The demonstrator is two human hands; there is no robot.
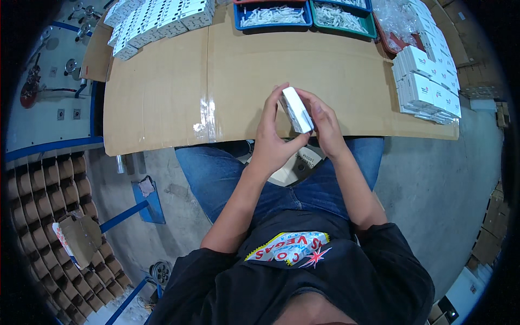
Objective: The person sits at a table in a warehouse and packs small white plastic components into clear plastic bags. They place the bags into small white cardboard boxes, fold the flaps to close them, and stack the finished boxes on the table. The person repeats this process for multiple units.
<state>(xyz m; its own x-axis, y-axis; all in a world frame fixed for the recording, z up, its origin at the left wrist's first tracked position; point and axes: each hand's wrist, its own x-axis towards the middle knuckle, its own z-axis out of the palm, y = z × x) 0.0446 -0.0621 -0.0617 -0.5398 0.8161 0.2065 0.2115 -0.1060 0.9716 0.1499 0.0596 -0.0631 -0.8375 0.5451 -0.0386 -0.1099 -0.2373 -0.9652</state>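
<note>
White rectangular carton [297, 110], slim and smooth, is held tilted over the near edge of the brown cardboard-covered bench [162, 103], with the left hand [272, 136] and right hand [327, 128] both curled around it, gripping. It looks light and fairly stiff, perhaps slippery and easily dented; gentle pressure on opposite long sides should suit it.

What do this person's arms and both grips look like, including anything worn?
The left sleeve and right sleeve are plain black, loose and short, ending near the elbows. The left forearm and right forearm are bare below them. The left grip and right grip show no glove or wristband.
</note>
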